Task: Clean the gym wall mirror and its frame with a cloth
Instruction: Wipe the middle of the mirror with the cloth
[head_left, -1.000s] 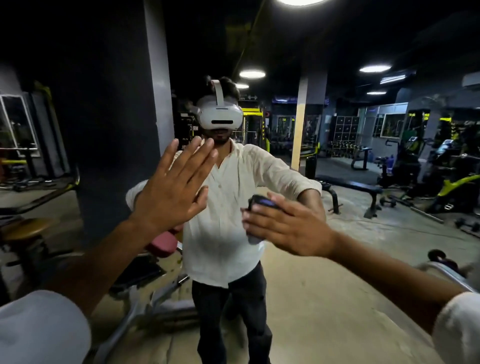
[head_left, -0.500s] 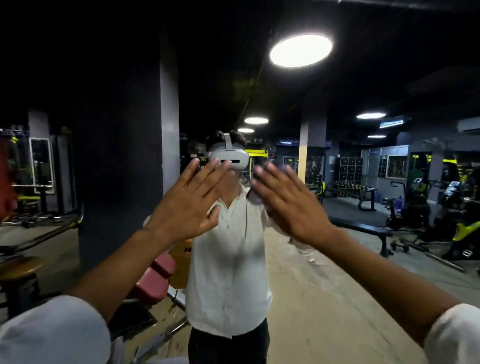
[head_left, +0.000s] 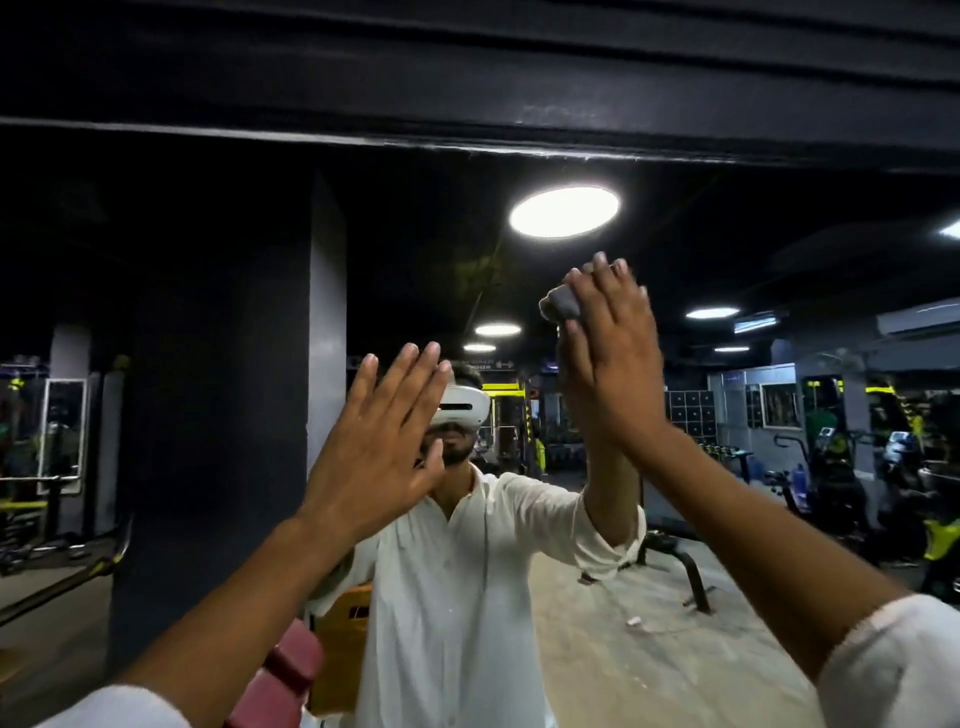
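The wall mirror (head_left: 218, 332) fills the view and reflects me and the gym behind. Its dark top frame (head_left: 467, 111) runs across the upper part of the view. My left hand (head_left: 379, 452) lies flat against the glass with its fingers straight and spread, and it holds nothing. Higher and to the right, my right hand (head_left: 613, 364) presses a small bunched grey cloth (head_left: 560, 304) against the glass with straight fingers. The cloth shows only at the hand's left edge; the rest is hidden behind the palm. It sits well below the top frame.
A dark pillar (head_left: 223, 467) is reflected on the left. Reflected on the right are a bench (head_left: 675, 551) and exercise machines (head_left: 841, 467). A red padded seat (head_left: 280, 680) shows low at the centre-left. Round ceiling lights (head_left: 563, 212) glare in the glass.
My right hand has slid the cloth up the glass from chest height to above the reflected head. The view has tilted up and the top frame has come into sight. My left hand stays flat.
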